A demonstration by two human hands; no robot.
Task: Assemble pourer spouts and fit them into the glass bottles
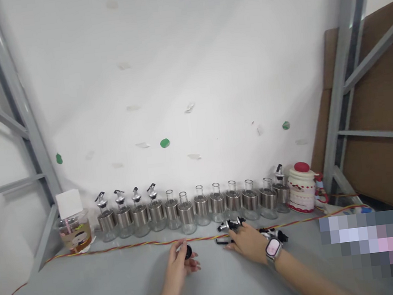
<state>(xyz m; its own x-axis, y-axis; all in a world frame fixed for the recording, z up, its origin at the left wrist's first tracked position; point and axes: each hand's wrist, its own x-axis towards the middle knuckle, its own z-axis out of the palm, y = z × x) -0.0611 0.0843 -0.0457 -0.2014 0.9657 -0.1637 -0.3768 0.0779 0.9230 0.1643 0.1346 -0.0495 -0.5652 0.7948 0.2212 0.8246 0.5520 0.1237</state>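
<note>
Silver-and-black bottle pourers point(228, 225) lie on the smooth grey worktop point(109, 290) in the lower middle of the frame, some just behind a twisted red-and-yellow cord point(143, 245) and others showing beyond our right hand point(249, 242). That hand reaches over them with its fingertips down among the metal parts; we cannot tell whether its grip has closed on one. Near its thumb we see a thin, bent black piece point(222, 242), and on its wrist we wear a square-faced watch point(273, 247).

Our left hand point(178, 257), left of it in the frame, has a narrow grip, holding a small, round black part point(188, 251) between thumb and fingers.

Across the middle, against the white wall point(209, 70), we have a row of clear glass bottles with brushed-metal sleeves point(186, 212). Four at the left end and one at the right end carry pourers; the seven between them have open necks, and one of these stands slightly forward of its neighbours.

At the row's right end we see a cream-coloured jar with a red lid point(300, 190), and near its left end a clear plastic cup with a printed label point(77, 237).
</note>
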